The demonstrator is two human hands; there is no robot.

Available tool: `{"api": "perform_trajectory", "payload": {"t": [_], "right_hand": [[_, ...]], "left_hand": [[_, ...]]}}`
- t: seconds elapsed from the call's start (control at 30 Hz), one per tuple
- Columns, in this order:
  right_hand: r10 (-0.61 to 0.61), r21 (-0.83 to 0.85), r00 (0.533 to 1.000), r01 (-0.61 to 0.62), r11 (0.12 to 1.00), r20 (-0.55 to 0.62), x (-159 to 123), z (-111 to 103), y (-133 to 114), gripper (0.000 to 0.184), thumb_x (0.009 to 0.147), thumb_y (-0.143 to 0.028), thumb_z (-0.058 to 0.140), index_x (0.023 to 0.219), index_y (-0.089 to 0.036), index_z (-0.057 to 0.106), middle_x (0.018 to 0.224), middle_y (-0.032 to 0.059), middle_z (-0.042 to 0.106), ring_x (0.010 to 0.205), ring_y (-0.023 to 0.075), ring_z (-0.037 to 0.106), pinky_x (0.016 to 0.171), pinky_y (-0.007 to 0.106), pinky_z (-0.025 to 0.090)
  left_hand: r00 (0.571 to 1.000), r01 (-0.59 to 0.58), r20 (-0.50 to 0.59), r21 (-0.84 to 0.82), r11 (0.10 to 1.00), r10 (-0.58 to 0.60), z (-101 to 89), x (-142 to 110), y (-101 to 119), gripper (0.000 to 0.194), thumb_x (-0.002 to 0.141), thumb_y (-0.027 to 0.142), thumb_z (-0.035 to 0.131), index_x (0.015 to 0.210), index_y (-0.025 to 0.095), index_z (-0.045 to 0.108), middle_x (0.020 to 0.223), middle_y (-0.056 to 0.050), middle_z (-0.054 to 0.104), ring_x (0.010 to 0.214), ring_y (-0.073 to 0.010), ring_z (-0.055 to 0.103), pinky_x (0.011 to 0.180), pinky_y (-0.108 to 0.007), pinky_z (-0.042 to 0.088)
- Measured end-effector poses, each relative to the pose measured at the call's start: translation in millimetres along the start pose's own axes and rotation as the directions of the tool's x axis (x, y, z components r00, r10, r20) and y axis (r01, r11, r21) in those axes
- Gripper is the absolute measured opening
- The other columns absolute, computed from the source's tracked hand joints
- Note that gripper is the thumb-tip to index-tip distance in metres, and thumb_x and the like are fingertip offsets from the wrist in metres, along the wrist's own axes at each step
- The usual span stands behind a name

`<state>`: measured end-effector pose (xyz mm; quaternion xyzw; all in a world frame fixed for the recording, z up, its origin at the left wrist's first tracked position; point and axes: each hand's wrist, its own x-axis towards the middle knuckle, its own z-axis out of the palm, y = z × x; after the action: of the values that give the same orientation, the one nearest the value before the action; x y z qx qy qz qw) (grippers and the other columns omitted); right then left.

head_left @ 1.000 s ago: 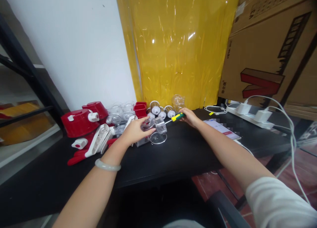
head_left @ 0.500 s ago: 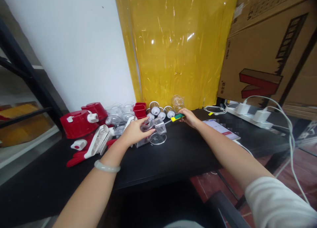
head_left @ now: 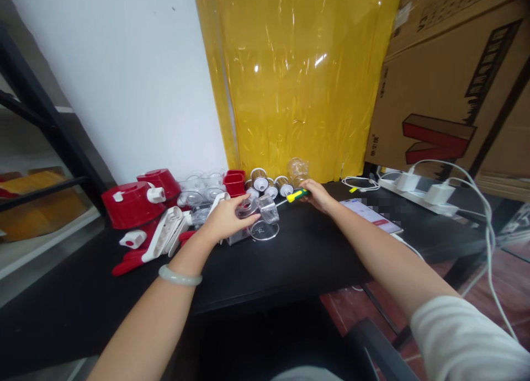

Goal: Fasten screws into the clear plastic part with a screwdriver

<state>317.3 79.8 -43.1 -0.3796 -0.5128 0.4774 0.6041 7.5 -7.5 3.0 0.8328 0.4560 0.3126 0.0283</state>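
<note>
My left hand [head_left: 227, 220] is closed around a clear plastic part [head_left: 268, 210], thumb in front and fingers behind. A clear round rim [head_left: 265, 231] shows just below that part; whether the two are joined I cannot tell. In my right hand [head_left: 317, 195] is a screwdriver [head_left: 297, 195] with a yellow and green handle. Its shaft points left at the clear part, but the tip is too small to make out. Behind lie several cylinders with white ends [head_left: 259, 180], and a clear cup-like piece [head_left: 298, 170] stands beyond my right hand.
Red housings [head_left: 130, 205] and white handle pieces [head_left: 168, 234] crowd the left of the black table [head_left: 290, 273]. Clear cups [head_left: 202, 186] and a red square container [head_left: 234, 183] stand at the back. A phone [head_left: 372, 215] and a power strip [head_left: 422, 196] with white cables lie right.
The screwdriver's handle has turned in my right hand, with more yellow now facing me. My left hand and the clear part stay almost in place.
</note>
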Motion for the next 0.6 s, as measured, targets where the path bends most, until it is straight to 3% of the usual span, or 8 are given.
{"api": "perform_trajectory", "payload": {"t": [0.1,0.23,0.37,0.5,0.6], "right_hand": [[0.008,0.082,0.999,-0.011,0.997,0.039,-2.8,1.1,-3.3,0.019,0.068,-0.033,0.067,0.076,-0.022,0.055,0.066,-0.0039,0.057,0.051,0.0105,0.051,0.053,0.027,0.050],[0.002,-0.119,1.000,-0.005,0.993,-0.023,-0.1,-0.4,-3.2,0.030,0.082,-0.049,0.061,0.072,-0.021,0.053,0.051,-0.0037,0.048,0.041,0.0105,0.044,0.047,0.026,0.045],[-0.021,-0.246,0.998,0.007,0.969,-0.054,2.3,-0.7,-0.8,0.033,0.079,-0.050,0.066,0.069,-0.021,0.053,0.048,-0.0052,0.045,0.037,0.0091,0.039,0.045,0.027,0.044],[0.013,-0.030,1.000,-0.014,0.999,-0.019,-2.6,2.6,-2.0,0.020,0.069,-0.033,0.070,0.074,-0.021,0.054,0.057,-0.0061,0.050,0.044,0.0075,0.042,0.052,0.026,0.049],[0.012,0.111,0.999,-0.017,0.994,0.041,-5.9,4.4,-4.4,0.023,0.063,-0.030,0.070,0.077,-0.022,0.054,0.066,-0.0052,0.054,0.054,0.0095,0.050,0.057,0.027,0.052]], "left_hand": [[1.000,0.009,0.003,-0.007,1.000,-0.009,0.3,0.1,-0.9,0.077,0.076,0.061,0.069,0.138,0.017,0.058,0.118,-0.011,0.072,0.106,-0.0300,0.068,0.096,-0.042,0.051],[1.000,0.003,0.004,-0.005,1.000,-0.003,0.4,0.7,-1.5,0.076,0.076,0.062,0.068,0.137,0.017,0.058,0.118,-0.012,0.072,0.106,-0.0303,0.068,0.097,-0.042,0.050],[1.000,-0.001,-0.004,-0.004,1.000,0.001,0.3,0.7,-1.3,0.076,0.076,0.061,0.069,0.137,0.017,0.059,0.117,-0.012,0.072,0.106,-0.0305,0.068,0.096,-0.042,0.051],[1.000,-0.002,-0.005,-0.015,1.000,0.002,0.4,0.4,-1.0,0.075,0.076,0.060,0.069,0.137,0.018,0.059,0.118,-0.011,0.073,0.105,-0.0304,0.068,0.097,-0.043,0.051],[1.000,0.000,-0.003,-0.008,1.000,0.000,0.6,0.9,-0.7,0.076,0.075,0.061,0.069,0.137,0.017,0.059,0.117,-0.011,0.073,0.105,-0.0306,0.068,0.096,-0.043,0.051]]}}
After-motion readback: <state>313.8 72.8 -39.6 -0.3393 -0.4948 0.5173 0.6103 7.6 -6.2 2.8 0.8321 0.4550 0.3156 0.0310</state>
